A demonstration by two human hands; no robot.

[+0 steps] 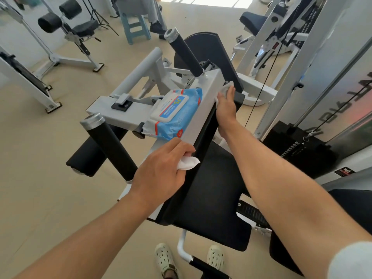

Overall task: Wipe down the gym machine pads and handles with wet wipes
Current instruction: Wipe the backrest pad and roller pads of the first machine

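Observation:
A blue pack of wet wipes lies on the white frame bar of a gym machine. My left hand grips a crumpled white wipe against the near edge of the long black pad. My right hand presses a second white wipe onto the far end of that pad, fingers stretched over it. Two black foam handles stick up from the frame, one near and one far. The black seat pad lies below my arms.
A weight stack with a cable stands to the right. Other white gym machines stand on the beige floor at left and behind. A blue stool and a seated person's legs are at the back. My shoes show at the bottom.

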